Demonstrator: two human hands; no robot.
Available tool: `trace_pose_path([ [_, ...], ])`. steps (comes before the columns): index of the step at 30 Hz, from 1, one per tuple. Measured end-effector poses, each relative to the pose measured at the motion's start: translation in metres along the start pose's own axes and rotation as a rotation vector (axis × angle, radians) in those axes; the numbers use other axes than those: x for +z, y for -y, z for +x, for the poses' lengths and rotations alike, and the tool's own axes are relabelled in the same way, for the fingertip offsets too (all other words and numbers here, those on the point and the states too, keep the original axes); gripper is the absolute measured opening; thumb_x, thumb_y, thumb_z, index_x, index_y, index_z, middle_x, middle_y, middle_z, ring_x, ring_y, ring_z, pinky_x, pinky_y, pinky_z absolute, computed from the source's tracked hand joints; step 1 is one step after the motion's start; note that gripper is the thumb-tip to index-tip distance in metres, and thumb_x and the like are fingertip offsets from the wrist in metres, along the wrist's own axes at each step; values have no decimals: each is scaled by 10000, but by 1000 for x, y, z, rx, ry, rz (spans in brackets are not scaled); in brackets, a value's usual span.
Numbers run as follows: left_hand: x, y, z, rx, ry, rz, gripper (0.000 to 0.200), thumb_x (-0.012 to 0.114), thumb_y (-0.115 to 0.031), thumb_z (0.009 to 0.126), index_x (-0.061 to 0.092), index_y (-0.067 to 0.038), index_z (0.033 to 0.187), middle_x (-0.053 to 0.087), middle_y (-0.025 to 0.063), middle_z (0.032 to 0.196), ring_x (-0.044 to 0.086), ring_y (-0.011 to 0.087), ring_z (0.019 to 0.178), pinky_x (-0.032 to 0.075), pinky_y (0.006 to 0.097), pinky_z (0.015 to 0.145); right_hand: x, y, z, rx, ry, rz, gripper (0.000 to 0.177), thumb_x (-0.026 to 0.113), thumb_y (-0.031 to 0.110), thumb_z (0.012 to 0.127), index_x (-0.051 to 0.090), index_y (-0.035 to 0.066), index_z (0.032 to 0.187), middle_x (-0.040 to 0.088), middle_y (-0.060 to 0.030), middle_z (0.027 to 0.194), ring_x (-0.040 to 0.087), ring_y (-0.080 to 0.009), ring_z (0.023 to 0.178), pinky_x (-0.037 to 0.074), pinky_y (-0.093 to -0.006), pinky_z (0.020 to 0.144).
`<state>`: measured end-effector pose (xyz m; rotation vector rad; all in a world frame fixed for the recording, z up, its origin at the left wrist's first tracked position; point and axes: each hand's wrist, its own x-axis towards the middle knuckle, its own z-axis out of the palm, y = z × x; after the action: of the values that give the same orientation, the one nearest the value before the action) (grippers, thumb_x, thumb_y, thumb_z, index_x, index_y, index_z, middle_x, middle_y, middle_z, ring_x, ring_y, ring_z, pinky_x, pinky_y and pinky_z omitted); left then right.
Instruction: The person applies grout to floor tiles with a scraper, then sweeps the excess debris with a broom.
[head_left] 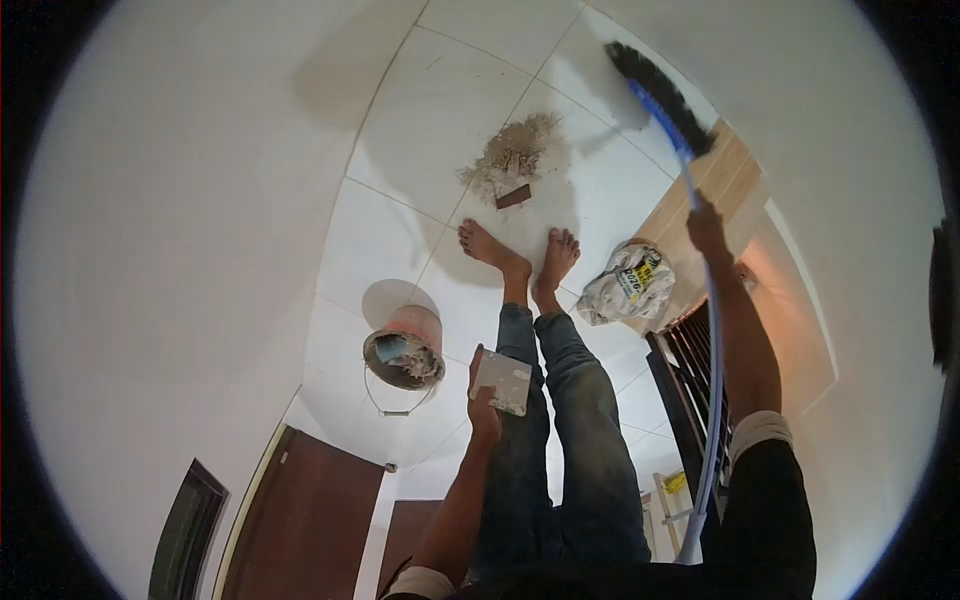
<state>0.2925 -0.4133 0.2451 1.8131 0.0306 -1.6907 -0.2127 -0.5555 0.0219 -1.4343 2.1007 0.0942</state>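
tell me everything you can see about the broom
The broom has a long head of dark bristles in a blue block on a thin pale blue handle. It slants from beside the person's hip out over the white tiled floor, its head past the dust pile. The right hand grips the handle a little below the head. Whether the bristles touch the tiles is unclear.

Dust pile sits on the floor just ahead of your feet, with a small block at its near edge. Bucket is left of your legs, bag right of your feet, railing behind the bag. Broom is in your right hand, its head beyond the pile, to the right. Board is in your left hand, right of the bucket.
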Motion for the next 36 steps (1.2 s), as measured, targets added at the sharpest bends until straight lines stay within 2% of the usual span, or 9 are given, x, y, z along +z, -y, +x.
trace_pose_path([
  [3, 0, 3, -6, -170, -83, 7, 717, 517, -109, 814, 378, -98, 1517, 567, 123, 1282, 592, 241, 1070, 507, 361, 922, 64, 18, -62, -97, 158, -127, 521, 496, 179, 934, 443, 24, 1429, 581, -295, 1232, 625, -460, 1003, 480, -559, 919],
  [7, 24, -14, -18, -71, -50, -48, 733, 498, -106, 811, 362, -111, 1531, 567, 133, 1281, 612, 251, 1030, 528, 366, 888, -6, 118, -127, -166, 177, 203, 562, 516, 111, 908, 404, 26, 1452, 627, -324, 1099, 614, -498, 996, 461, -586, 907],
  [12, 13, -2, -26, -124, -82, -110, 747, 475, -103, 815, 336, -126, 1548, 565, 151, 1285, 634, 261, 998, 558, 370, 845, -55, 222, -29, -252, 28, 95, 705, 548, 73, 858, 301, 97, 1518, 658, -302, 825, 650, -492, 730, 526, -580, 714],
  [17, 43, -14, -30, 44, -3, -219, 729, 448, -34, 822, 330, -60, 1540, 514, 140, 1383, 559, 244, 1177, 480, 346, 981, -18, 327, 136, -268, 52, -154, 564, 441, 165, 953, 346, 82, 1502, 677, -287, 957, 674, -483, 897, 548, -574, 812],
  [22, -7, 45, -47, -110, -246, -374, 728, 477, -108, 833, 315, -77, 1542, 565, 159, 1260, 622, 268, 1049, 526, 403, 913, 49, 265, 56, -300, 327, -292, 584, 414, 191, 955, 311, 80, 1519, 591, -366, 1187, 636, -491, 1051, 513, -587, 892],
  [25, -1, 6, -66, -45, -182, -379, 744, 467, -126, 823, 298, -63, 1545, 516, 165, 1343, 557, 285, 1177, 450, 392, 1022, 36, 198, -31, -305, 358, -79, 635, 505, 84, 876, 386, 123, 1498, 653, -328, 1032, 638, -522, 943, 514, -563, 886],
  [31, -44, -3, -90, -62, -267, -455, 653, 486, -91, 831, 387, -14, 1472, 558, 149, 1281, 579, 261, 1133, 473, 355, 973, -91, 163, -103, -38, 87, -19, 597, 506, 57, 909, 391, 81, 1495, 632, -322, 1146, 647, -475, 1000, 507, -565, 883],
  [33, -59, 5, -87, 59, -172, -446, 682, 478, -88, 829, 360, -34, 1499, 565, 151, 1273, 595, 262, 1105, 483, 351, 964, -77, 91, -63, -168, -100, -89, 612, 537, 59, 895, 398, 68, 1492, 646, -304, 1148, 668, -446, 964, 526, -535, 859],
  [36, -72, 17, -85, 114, -148, -458, 694, 480, -74, 820, 361, -43, 1503, 590, 145, 1222, 624, 260, 1047, 504, 350, 939, -75, 109, -37, 437, 252, 217, 534, 553, 66, 887, 491, 56, 1418, 676, -269, 1032, 680, -397, 877, 543, -489, 770],
])
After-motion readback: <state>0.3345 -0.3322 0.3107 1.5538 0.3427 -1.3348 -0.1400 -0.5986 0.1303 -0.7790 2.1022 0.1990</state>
